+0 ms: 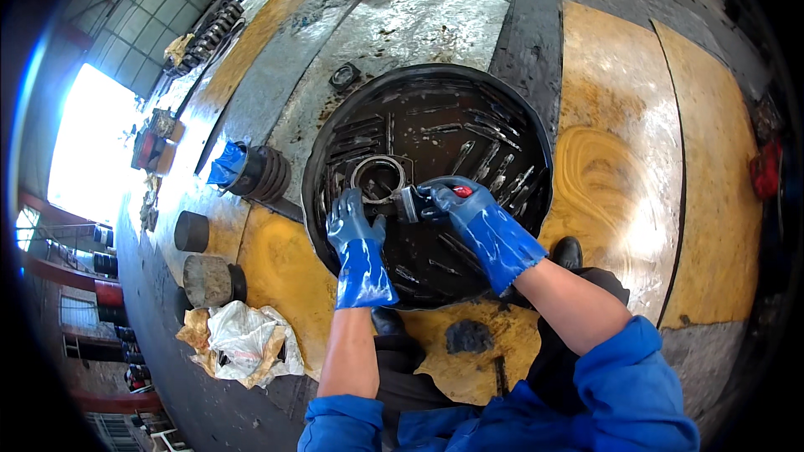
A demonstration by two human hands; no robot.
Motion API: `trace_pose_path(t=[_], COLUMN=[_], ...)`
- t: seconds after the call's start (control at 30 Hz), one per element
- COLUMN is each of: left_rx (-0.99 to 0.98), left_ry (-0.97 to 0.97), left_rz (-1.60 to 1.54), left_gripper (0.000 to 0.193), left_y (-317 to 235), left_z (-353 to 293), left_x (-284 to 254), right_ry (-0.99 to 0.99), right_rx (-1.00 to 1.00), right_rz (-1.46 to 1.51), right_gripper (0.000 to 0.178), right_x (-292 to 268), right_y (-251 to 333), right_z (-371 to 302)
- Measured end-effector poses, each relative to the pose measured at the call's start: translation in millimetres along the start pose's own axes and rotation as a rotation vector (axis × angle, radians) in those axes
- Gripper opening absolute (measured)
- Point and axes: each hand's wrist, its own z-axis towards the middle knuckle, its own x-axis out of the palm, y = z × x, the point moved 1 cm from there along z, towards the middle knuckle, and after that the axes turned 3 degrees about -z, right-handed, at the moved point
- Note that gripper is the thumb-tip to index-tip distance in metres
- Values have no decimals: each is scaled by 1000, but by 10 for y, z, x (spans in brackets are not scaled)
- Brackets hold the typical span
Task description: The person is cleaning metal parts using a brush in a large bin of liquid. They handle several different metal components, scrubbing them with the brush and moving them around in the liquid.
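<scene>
Blue sleeves [624, 385] are nearest, pushed up over bare forearms at five and seven o'clock, if the tub is taken as the dial with twelve at the top. Just outside the tub, a dark, ragged lump [469, 337] lies at half past five and a black shoe [569, 253] shows at four. Inside, the left hand [355, 230], in a wet blue rubber glove, reaches in from eight o'clock, fingers stretched out and thumb apart, its fingertips against the edge of a flanged metal ring [378, 158] lying left of centre, towards nine. The right hand [476, 205], in a matching glove, comes in from four, closed around a red-handled tool [409, 204] whose flat grey head is just beside the ring's lower right edge. Around them, dark slender strips [483, 166] lie across the wet-looking bottom of the round black tub [435, 69]. Beyond its rim, a crumpled white plastic bag [251, 339] sits at half past seven, a grey cylinder [208, 281] at eight, a stack of dark rings [266, 176] topped by a blue bundle [226, 165] at nine, and a squarish metal part [344, 76] at eleven. Farther off, a bright doorway [92, 138] glares past nine.
</scene>
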Motion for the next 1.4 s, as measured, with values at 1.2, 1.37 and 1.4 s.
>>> trace_pose_path(t=[1.2, 1.37, 1.4], left_rx=[-408, -489, -493], left_ry=[156, 129, 132], left_rz=[-493, -585, -562], left_gripper=[69, 71, 70], left_y=[242, 293, 339], left_z=[-272, -319, -322], left_x=[-347, -460, -483], right_ry=[-103, 37, 51], right_rx=[-21, -100, -120], right_rz=[-915, -258, -300], right_gripper=[32, 26, 26], right_x=[15, 44, 160], right_y=[425, 397, 383], right_z=[-9, 23, 26])
